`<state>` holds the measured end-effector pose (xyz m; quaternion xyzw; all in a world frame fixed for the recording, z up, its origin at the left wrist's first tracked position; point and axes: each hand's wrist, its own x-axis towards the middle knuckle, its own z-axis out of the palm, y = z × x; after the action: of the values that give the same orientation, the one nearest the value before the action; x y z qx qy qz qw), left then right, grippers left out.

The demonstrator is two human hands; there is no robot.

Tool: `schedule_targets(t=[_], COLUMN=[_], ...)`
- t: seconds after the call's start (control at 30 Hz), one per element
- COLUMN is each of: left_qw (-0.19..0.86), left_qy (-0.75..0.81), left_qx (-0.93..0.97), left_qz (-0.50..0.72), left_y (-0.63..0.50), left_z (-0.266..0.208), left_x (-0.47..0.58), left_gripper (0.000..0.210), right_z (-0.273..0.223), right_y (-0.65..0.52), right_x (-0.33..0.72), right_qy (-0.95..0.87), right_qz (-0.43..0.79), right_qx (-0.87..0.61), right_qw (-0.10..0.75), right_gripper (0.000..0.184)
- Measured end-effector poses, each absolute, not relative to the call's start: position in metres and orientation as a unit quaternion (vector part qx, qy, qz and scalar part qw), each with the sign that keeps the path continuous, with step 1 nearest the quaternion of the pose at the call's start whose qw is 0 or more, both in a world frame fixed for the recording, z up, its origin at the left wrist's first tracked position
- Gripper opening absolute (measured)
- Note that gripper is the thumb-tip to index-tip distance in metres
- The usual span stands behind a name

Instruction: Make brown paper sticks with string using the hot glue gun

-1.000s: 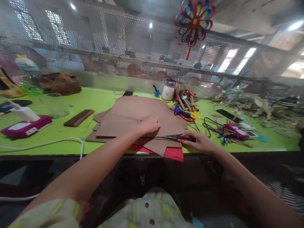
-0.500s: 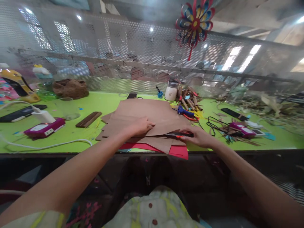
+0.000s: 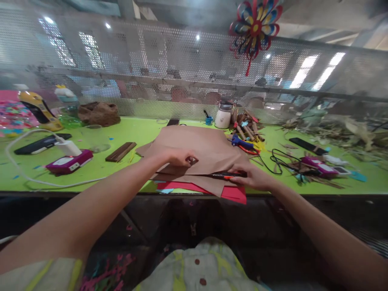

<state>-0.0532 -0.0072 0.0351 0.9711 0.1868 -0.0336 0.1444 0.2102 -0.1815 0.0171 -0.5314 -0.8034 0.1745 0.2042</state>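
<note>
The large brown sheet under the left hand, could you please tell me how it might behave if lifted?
The brown sheet is probably light for its size, since its edges look thin. It would likely bend or sag, as it appears slightly buckled near the right hand. Lying flat, it seems unlikely to roll.

This looks like a craft workshop: a long, bright green surface [image 3: 129, 131] carries large, flat brown paper sheets [image 3: 190, 139], bright red paper [image 3: 235, 195], small brown rolled tubes [image 3: 249, 132] and a heap of pale, dry, leaf-like strips [image 3: 351, 131]. Behind stands a grey perforated metal screen [image 3: 121, 52], with a red, blue and yellow flower-shaped ornament [image 3: 255, 28] hanging above.
</note>
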Motion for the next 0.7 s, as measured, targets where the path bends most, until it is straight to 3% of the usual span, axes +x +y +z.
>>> schedule_targets(t=[0.27,0.57,0.7], left_qw=[0.212,0.214,0.209], left_qy=[0.216,0.164,0.185], left_qx=[0.950,0.961,0.958], left_qz=[-0.074,-0.068,-0.069], left_y=[-0.006,0.001,0.003], left_z=[0.037,0.031,0.029], left_x=[-0.050,-0.051,-0.052], left_gripper=[0.052,0.045,0.052], right_z=[0.014,0.018,0.014], right_y=[-0.186,-0.173,-0.186], right_x=[0.207,0.185,0.191], right_qy=[-0.798,-0.820,-0.808], right_qz=[0.150,0.131,0.146], right_qx=[-0.540,-0.518,-0.524], right_qw=[0.220,0.208,0.226], right_gripper=[0.025,0.021,0.023])
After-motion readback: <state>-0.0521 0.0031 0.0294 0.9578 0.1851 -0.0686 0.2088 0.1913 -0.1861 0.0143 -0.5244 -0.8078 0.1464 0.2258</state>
